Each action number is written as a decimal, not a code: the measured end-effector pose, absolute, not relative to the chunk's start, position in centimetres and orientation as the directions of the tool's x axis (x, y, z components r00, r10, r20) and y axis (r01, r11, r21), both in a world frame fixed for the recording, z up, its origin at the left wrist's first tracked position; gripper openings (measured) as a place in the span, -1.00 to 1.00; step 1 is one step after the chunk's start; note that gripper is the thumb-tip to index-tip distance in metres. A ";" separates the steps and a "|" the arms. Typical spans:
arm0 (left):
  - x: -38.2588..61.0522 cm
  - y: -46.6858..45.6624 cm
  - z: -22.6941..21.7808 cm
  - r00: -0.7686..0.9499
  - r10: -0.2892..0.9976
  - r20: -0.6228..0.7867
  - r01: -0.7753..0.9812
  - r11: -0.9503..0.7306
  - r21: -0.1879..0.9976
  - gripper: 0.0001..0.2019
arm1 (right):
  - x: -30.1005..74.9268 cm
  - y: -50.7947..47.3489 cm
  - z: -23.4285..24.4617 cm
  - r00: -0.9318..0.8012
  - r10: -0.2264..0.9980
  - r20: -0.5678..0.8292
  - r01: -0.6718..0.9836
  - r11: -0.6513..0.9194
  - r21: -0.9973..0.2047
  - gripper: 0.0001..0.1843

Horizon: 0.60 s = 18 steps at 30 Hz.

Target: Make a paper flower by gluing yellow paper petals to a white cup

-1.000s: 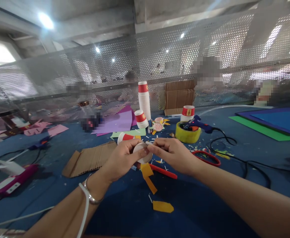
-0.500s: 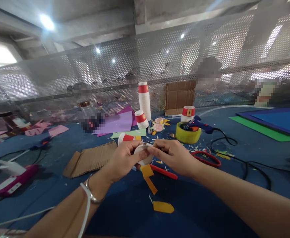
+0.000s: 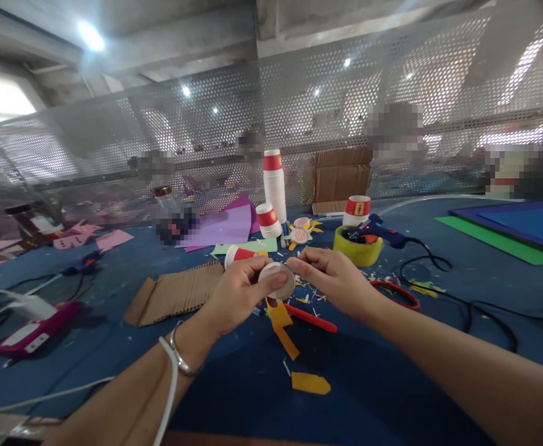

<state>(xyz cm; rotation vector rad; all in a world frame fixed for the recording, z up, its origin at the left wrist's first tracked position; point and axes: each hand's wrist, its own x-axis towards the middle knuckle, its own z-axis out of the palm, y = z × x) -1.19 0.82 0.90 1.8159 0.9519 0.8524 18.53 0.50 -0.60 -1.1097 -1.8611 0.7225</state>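
My left hand (image 3: 243,291) pinches a round white paper disc (image 3: 286,290), with the thumb lying across its face. At the disc's upper right edge is my right hand (image 3: 329,272), its thumb and forefinger together; whatever they pinch is too small to make out. Just below the disc are orange paper pieces (image 3: 279,314). Scissors with red handles (image 3: 311,318) lie behind and under my hands. A red and white paper cup (image 3: 238,254) rests on its side beyond my left fingers.
A stack of paper cups (image 3: 274,186) stands at the back. A blue glue gun (image 3: 382,230) rests on a yellow tape roll (image 3: 358,251), its black cord trailing right. Corrugated cardboard (image 3: 173,294) lies left, near a magenta power strip (image 3: 36,331). Paper scraps litter the blue table (image 3: 373,396).
My right hand has shifted to the disc's upper right edge, and more of the disc's face shows. The thin white strip between my fingers is no longer visible. The view has moved slightly.
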 end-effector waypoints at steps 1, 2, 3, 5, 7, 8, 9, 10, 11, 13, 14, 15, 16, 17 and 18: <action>-1.2 0.8 0.9 0.466 0.870 0.160 0.262 -0.309 0.915 -0.69 | 18.6 0.7 -0.7 -0.243 0.903 0.354 0.422 0.428 -0.800 -0.55; -1.2 0.7 1.0 0.465 0.871 0.159 0.265 -0.308 0.914 -0.69 | 18.7 0.8 -0.7 -0.228 0.910 0.346 0.424 0.413 -0.806 -0.54; -1.2 0.7 1.0 0.462 0.872 0.159 0.264 -0.307 0.914 -0.69 | 18.8 0.9 -0.8 -0.217 0.916 0.338 0.425 0.401 -0.812 -0.54; -1.2 0.7 1.0 0.459 0.874 0.157 0.254 -0.298 0.920 -0.70 | 18.8 1.1 -0.9 -0.208 0.921 0.328 0.427 0.388 -0.817 -0.54; -1.3 0.7 0.9 0.459 0.877 0.141 0.233 -0.273 0.933 -0.72 | 18.8 1.2 -1.0 -0.213 0.925 0.314 0.430 0.377 -0.820 -0.55; -1.3 0.6 0.9 0.460 0.879 0.130 0.217 -0.253 0.943 -0.73 | 18.8 1.2 -1.0 -0.215 0.928 0.304 0.435 0.370 -0.821 -0.56; -1.3 0.6 0.9 0.460 0.880 0.119 0.196 -0.231 0.953 -0.74 | 18.7 1.3 -1.1 -0.216 0.931 0.295 0.441 0.363 -0.821 -0.56; -1.2 0.6 0.9 0.459 0.882 0.109 0.174 -0.209 0.962 -0.74 | 18.7 1.3 -1.1 -0.217 0.933 0.287 0.450 0.357 -0.819 -0.57; -1.2 0.5 0.9 0.456 0.885 0.099 0.153 -0.188 0.970 -0.73 | 18.7 1.4 -1.1 -0.217 0.935 0.280 0.464 0.351 -0.813 -0.57; -1.1 0.4 1.0 0.440 0.894 0.083 0.126 -0.153 0.980 -0.69 | 18.7 1.5 -1.3 -0.223 0.936 0.271 0.519 0.349 -0.780 -0.56; -1.1 0.4 1.0 0.432 0.899 0.078 0.119 -0.143 0.983 -0.69 | 18.8 1.5 -1.4 -0.228 0.936 0.268 0.558 0.351 -0.752 -0.56; -1.0 0.4 1.1 0.425 0.902 0.076 0.115 -0.137 0.984 -0.69 | 18.8 1.5 -1.5 -0.235 0.937 0.259 0.606 0.349 -0.715 -0.57; -1.0 0.3 1.1 0.420 0.904 0.076 0.115 -0.136 0.984 -0.69 | 18.8 1.5 -1.6 -0.242 0.939 0.244 0.654 0.344 -0.674 -0.59; -1.0 0.3 1.2 0.417 0.906 0.077 0.119 -0.139 0.983 -0.69 | 18.9 1.4 -1.7 -0.249 0.942 0.224 0.698 0.335 -0.632 -0.62; -0.9 0.3 1.2 0.415 0.906 0.079 0.128 -0.144 0.981 -0.69 | 18.9 1.4 -1.8 -0.255 0.946 0.199 0.736 0.324 -0.594 -0.66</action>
